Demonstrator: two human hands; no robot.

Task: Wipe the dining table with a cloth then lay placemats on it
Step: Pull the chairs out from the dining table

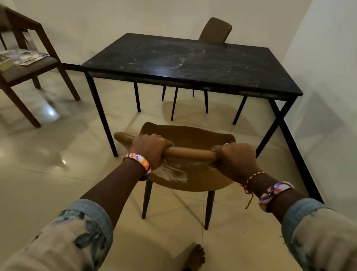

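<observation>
Both hands grab the top of a brown chair [189, 173] in the middle of the frame. The left hand [150, 148] wraps round its left end, and the right hand [235, 158] wraps round its right end. The black table [188, 63], smeared with white marks, stands just behind the chair.

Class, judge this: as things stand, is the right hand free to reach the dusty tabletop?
Probably not yet. The right hand grips the brown chair's backrest, as does the left hand, and that chair stands between the person and the black table.
</observation>
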